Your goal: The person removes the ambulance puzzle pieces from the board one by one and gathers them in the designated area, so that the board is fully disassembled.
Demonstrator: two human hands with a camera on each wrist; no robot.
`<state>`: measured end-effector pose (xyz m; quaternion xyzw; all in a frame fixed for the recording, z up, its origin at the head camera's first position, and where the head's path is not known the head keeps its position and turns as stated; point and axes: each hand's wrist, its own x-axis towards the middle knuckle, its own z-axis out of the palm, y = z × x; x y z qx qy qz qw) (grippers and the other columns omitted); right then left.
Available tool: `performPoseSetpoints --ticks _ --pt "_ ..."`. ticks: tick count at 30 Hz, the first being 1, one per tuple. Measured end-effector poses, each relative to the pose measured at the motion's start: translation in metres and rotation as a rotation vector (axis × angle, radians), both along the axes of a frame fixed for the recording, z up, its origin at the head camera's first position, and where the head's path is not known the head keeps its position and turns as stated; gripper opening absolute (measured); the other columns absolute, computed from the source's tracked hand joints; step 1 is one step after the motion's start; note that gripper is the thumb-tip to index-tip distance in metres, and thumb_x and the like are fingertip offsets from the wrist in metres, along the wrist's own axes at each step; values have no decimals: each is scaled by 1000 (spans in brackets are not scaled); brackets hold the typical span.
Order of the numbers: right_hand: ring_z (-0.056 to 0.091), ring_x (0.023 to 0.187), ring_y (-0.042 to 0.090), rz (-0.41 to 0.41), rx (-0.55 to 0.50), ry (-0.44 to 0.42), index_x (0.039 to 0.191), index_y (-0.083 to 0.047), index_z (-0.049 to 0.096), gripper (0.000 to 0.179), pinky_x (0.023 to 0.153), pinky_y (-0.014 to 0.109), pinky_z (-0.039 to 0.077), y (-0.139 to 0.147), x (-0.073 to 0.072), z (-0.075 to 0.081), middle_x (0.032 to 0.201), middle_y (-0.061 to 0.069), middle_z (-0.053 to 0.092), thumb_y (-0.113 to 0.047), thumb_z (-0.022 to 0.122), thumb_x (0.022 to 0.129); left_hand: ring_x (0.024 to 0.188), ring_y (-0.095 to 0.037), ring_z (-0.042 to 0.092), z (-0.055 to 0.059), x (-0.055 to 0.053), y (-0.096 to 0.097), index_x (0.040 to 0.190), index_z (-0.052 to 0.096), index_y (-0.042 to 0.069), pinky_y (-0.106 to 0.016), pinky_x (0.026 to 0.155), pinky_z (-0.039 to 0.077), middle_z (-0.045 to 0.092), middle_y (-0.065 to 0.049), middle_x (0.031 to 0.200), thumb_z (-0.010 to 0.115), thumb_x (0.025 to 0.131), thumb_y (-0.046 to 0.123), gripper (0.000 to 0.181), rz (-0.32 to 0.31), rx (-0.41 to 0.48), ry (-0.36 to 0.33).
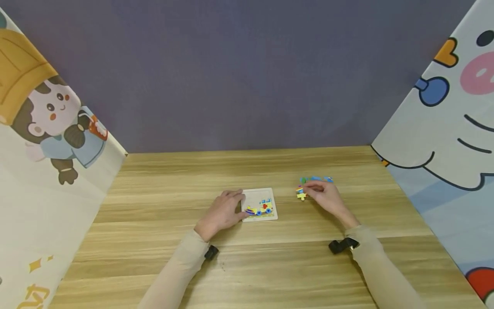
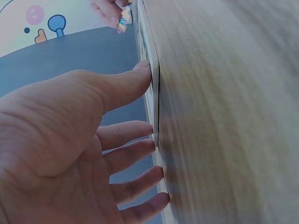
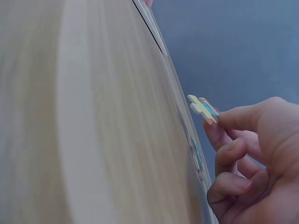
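A white puzzle tray [image 1: 252, 195] lies on the table, with joined pieces showing a yellow vehicle [image 1: 262, 208] along its lower right. My left hand [image 1: 222, 211] rests at the tray's left side. In the left wrist view, its thumb [image 2: 126, 88] presses on the tray's border while the other fingers extend to the edge and the tabletop. Above the table, to the right of the tray, my right hand [image 1: 326, 198] pinches a yellow, blue and orange puzzle piece [image 3: 203, 109] between thumb and index finger; the remaining fingers are curled.
Other puzzle pieces [image 1: 315, 178], mostly blue and green, lie just behind the right hand and are partly covered by it. The wooden table [image 1: 173, 171] ends at a dark grey wall panel [image 1: 247, 77]. Printed cartoon panels [image 1: 444, 141] stand at both sides.
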<state>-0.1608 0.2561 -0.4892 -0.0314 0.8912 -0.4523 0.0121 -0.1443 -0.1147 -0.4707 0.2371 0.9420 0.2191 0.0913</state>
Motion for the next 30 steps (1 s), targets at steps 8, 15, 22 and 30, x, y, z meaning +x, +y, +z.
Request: performPoseSetpoints --ticks 8,15,22,30 --pt "67 108 4 -49 -15 -22 131 -3 74 37 90 17 55 18 3 0 138 21 70 -32 65 108 152 -43 44 -1 -1 2 147 62 4 -62 123 41 46 -16 167 78 98 41 63 4 -16 8" --pt "64 102 -3 -102 -1 -39 131 -1 73 41 85 10 52 28 5 1 138 22 70 -34 66 107 152 -42 44 0 0 3 146 63 5 -61 123 41 46 -16 167 78 98 42 63 6 -29 11" --pt "62 93 -12 -131 -22 -32 132 1 72 44 83 10 53 38 8 2 132 24 73 -34 67 106 151 -42 45 -2 0 3 145 63 5 -61 122 42 47 -16 166 78 97 42 63 7 -30 20" --pt "65 92 -8 -149 -33 -66 135 1 70 47 81 14 55 48 8 3 121 11 78 -36 67 106 151 -43 44 0 2 2 145 63 5 -61 122 42 47 -16 166 78 98 41 62 10 -20 17"
